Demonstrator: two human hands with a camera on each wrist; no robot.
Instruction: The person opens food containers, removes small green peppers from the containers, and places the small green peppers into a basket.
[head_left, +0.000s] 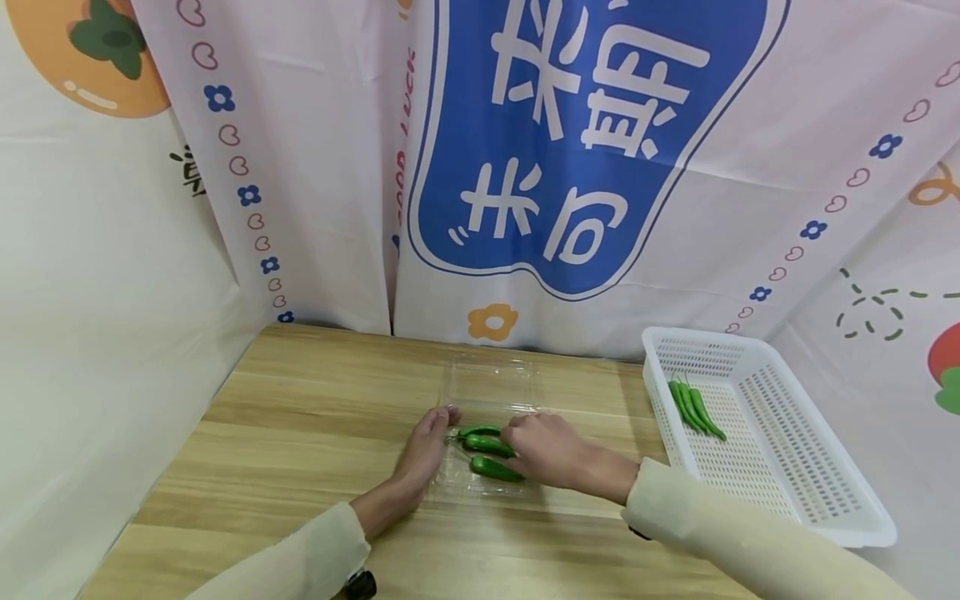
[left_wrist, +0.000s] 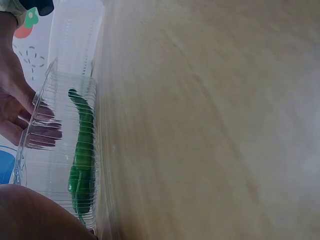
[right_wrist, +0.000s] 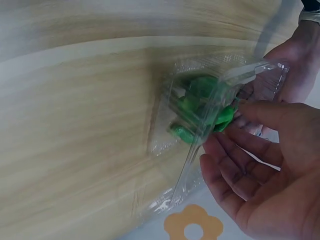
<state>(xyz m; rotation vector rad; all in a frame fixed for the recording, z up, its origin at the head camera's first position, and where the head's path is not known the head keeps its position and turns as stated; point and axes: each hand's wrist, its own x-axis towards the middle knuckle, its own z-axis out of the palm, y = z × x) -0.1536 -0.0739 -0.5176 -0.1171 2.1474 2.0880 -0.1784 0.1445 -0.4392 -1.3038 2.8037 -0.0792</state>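
Note:
Three green peppers (head_left: 495, 468) lie in a clear plastic clamshell box (head_left: 457, 483) on the wooden table, its lid (head_left: 491, 379) folded back toward the wall. My left hand (head_left: 422, 454) holds the box by its left wall. Over the box's right side my right hand (head_left: 551, 450) hangs with its fingers loosely bent just above the peppers' ends. Through the clear wall in the left wrist view, a small gap shows between the right fingers (left_wrist: 45, 135) and the green pepper (left_wrist: 84, 150). From the right wrist, plastic glare blurs the peppers (right_wrist: 202, 95).
A white perforated basket (head_left: 813, 425) stands at the right of the table (head_left: 300, 417), with several green peppers (head_left: 697, 408) inside. Printed cloth (head_left: 337, 167) hangs behind the table and along its sides.

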